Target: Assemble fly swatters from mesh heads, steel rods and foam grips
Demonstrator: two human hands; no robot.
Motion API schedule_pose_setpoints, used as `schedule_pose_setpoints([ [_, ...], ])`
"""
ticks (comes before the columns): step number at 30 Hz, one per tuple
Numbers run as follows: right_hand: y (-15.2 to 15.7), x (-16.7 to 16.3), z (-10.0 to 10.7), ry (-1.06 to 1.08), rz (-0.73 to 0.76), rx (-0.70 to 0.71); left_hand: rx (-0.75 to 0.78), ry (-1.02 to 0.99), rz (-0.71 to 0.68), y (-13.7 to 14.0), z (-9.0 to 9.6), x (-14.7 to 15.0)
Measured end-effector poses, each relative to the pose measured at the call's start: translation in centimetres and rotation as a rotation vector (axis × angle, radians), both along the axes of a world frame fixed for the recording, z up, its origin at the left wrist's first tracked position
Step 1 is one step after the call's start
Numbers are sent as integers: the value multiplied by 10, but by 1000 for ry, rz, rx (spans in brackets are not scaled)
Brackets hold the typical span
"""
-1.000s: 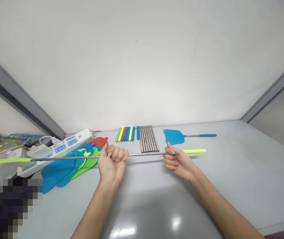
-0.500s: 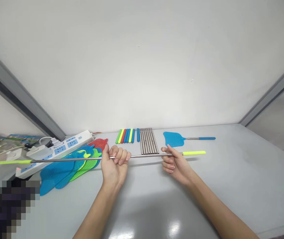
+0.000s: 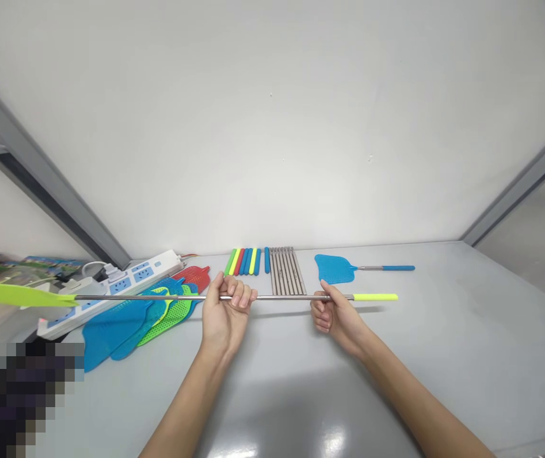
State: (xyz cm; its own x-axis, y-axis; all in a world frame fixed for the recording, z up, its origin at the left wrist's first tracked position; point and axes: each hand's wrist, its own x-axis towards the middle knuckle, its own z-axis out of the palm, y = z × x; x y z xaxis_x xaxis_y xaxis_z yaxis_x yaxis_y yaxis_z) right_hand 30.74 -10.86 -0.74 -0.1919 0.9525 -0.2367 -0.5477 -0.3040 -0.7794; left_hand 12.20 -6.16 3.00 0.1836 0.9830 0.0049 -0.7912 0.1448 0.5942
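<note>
A long telescopic fly swatter (image 3: 286, 298) stretches level across the view, with a yellow-green head at the far left and a yellow grip at its right end. My left hand (image 3: 227, 312) is closed around the middle of its metal rod. Further right, my right hand (image 3: 336, 315) pinches the rod just short of the yellow grip. Behind the hands lie several metal rods (image 3: 287, 270) side by side, and left of them a row of coloured handle grips (image 3: 243, 261). A blue fly swatter (image 3: 335, 268) with a blue handle rests behind my right hand.
On the left of the table (image 3: 453, 331) a white power strip (image 3: 162, 264) with plugs lies beside a fanned pile of blue, green and red swatter heads (image 3: 114, 327). A wall (image 3: 272, 127) rises behind. Dark pixelated matter fills the lower left corner.
The held swatter has turned about its axis, so its yellow-green head now shows broader. Its left end has risen slightly. Both hands keep their hold, the left shifted a little right in view.
</note>
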Motion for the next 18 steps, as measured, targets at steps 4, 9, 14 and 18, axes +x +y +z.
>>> schedule_pose_setpoints([
  [4, 1, 0, -2, 44, 4, -4, 25, 42, -23, 2, -3, 0],
  [9, 0, -1, -4, 50, 31, -12, 60, 135, -31, 3, -9, 3],
  [14, -2, -3, -3, 27, 17, -4, 102, 164, -72, 3, -15, 7],
  [18, -2, -3, -2, 9, -28, -2, 114, 184, -61, 3, -16, 7],
])
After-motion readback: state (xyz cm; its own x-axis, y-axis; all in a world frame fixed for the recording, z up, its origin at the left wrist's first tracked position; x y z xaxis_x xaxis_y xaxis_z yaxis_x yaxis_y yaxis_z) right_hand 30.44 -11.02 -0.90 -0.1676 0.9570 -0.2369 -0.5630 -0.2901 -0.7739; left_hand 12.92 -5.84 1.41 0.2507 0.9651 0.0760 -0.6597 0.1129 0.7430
